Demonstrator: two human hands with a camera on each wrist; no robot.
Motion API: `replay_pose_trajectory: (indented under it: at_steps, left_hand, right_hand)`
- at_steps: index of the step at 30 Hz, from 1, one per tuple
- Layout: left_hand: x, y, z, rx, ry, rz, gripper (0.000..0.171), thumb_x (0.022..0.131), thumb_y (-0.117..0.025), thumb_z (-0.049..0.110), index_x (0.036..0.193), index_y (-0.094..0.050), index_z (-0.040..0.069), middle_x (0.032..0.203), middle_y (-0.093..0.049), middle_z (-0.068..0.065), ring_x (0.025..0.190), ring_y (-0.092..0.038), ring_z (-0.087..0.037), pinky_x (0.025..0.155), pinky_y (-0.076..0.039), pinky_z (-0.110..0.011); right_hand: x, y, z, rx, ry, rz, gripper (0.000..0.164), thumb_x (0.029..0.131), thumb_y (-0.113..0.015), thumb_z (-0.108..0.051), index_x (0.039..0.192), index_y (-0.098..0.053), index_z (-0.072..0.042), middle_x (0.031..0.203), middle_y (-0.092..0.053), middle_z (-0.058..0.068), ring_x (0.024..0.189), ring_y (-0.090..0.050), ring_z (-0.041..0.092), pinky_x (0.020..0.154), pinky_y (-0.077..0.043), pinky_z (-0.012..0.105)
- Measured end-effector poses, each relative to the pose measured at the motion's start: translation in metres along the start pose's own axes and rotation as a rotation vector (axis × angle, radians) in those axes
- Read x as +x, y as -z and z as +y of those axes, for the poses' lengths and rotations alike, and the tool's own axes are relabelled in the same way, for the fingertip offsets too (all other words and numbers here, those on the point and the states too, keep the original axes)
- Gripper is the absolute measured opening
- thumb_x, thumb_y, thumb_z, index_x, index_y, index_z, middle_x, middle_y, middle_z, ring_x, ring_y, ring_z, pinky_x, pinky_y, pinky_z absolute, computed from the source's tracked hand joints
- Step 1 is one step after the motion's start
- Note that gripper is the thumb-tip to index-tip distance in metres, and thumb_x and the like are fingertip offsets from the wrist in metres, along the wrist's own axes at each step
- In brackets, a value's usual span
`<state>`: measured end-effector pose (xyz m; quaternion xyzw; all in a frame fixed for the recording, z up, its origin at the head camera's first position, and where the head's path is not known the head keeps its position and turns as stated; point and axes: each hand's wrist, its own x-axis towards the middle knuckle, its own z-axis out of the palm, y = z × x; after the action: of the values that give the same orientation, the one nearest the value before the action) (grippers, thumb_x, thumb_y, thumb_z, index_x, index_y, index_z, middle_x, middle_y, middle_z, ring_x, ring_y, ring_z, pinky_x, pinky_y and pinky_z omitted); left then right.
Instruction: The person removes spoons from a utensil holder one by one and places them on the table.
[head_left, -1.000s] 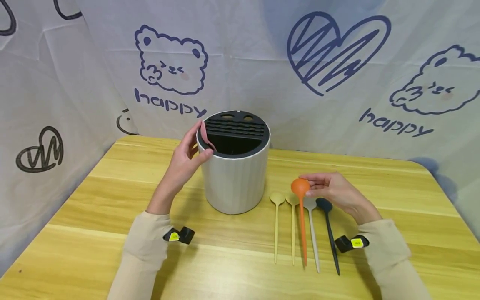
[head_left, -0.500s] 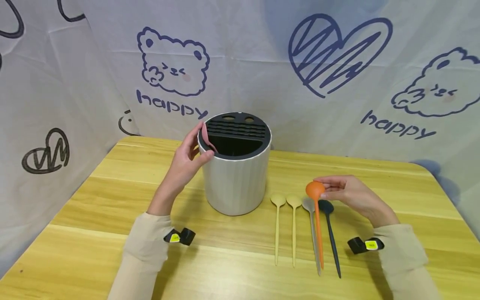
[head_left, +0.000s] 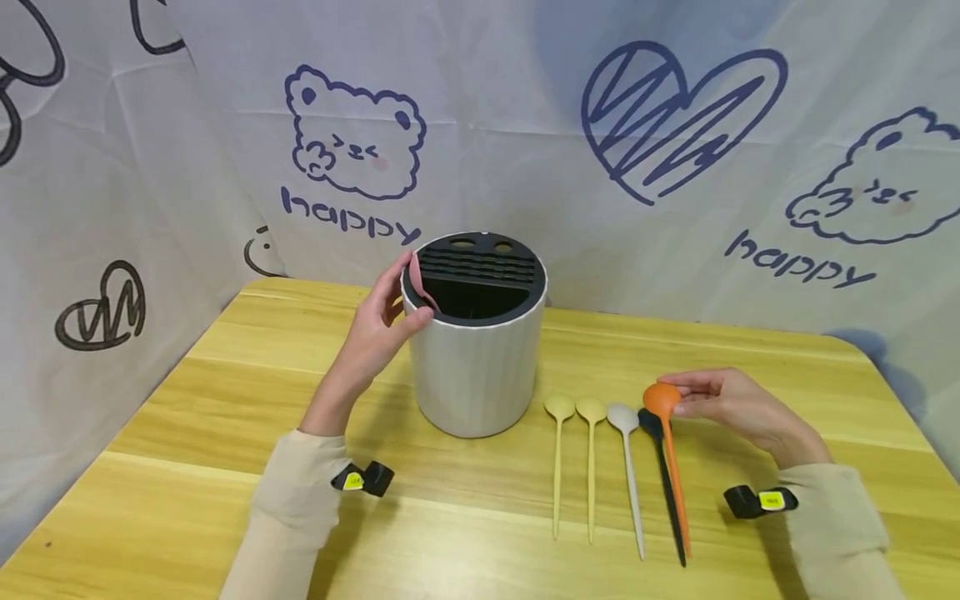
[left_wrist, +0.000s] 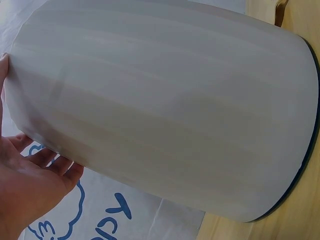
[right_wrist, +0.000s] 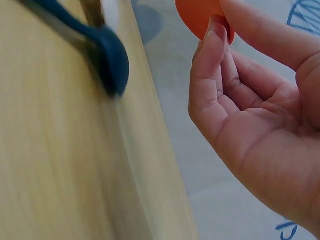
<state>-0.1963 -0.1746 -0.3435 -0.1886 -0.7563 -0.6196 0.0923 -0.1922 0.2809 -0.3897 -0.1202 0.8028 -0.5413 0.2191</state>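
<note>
My left hand [head_left: 375, 329] grips the upper left side of a white ribbed utensil holder [head_left: 476, 375], its thumb near the front rim. A pink spoon [head_left: 417, 275] leans in the holder's front opening, close to those fingers. My right hand [head_left: 738, 408] pinches an orange spoon [head_left: 662, 398] by its bowl, handle toward the front of the table. Partly covered by it in the head view is a dark blue spoon [right_wrist: 114, 60]. Left of these lie a grey-white spoon [head_left: 623, 418] and two yellow spoons [head_left: 591, 410].
The wooden table [head_left: 465, 517] carries everything. A black slotted top [head_left: 480, 265] with two round holes covers the back part of the holder. Behind hangs a white cloth [head_left: 510, 167] with bear and heart drawings.
My right hand has carried the orange spoon rightward, from beside the second yellow spoon, past the grey-white one, to over the dark blue one. The left hand keeps its grip on the holder.
</note>
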Motion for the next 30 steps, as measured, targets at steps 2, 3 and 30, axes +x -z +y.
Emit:
replay_pose_trajectory:
  at_steps: [2,3,30]
  left_hand:
    - [0.000,-0.001,0.000,-0.003,-0.006,-0.001,0.086,0.086,-0.066,0.049,0.153,-0.027,0.012,0.155,-0.028,-0.006,0.139,-0.031,-0.022,0.113,-0.026,-0.043]
    - [0.000,-0.001,0.000,-0.005,-0.009,-0.002,0.087,0.085,-0.066,0.050,0.153,-0.027,0.013,0.155,-0.028,-0.006,0.139,-0.031,-0.022,0.113,-0.026,-0.043]
    - [0.000,-0.001,-0.001,-0.014,-0.010,-0.002,0.091,0.084,-0.067,0.054,0.153,-0.026,0.012,0.155,-0.028,-0.006,0.140,-0.029,-0.020,0.113,-0.026,-0.042]
  right_hand:
    - [-0.002,0.004,0.005,-0.002,-0.003,0.000,0.057,0.089,-0.068,-0.009,0.134,-0.044,0.017,0.105,-0.069,0.006,0.094,-0.065,0.015,0.083,-0.052,0.026]
    - [-0.003,0.007,0.007,0.000,-0.005,-0.001,0.057,0.089,-0.068,-0.009,0.134,-0.044,0.017,0.105,-0.069,0.005,0.094,-0.065,0.015,0.083,-0.052,0.026]
    - [-0.007,0.033,0.041,0.031,-0.076,-0.043,0.064,0.088,-0.068,-0.005,0.134,-0.034,0.024,0.109,-0.068,0.005,0.095,-0.065,0.011,0.082,-0.053,0.027]
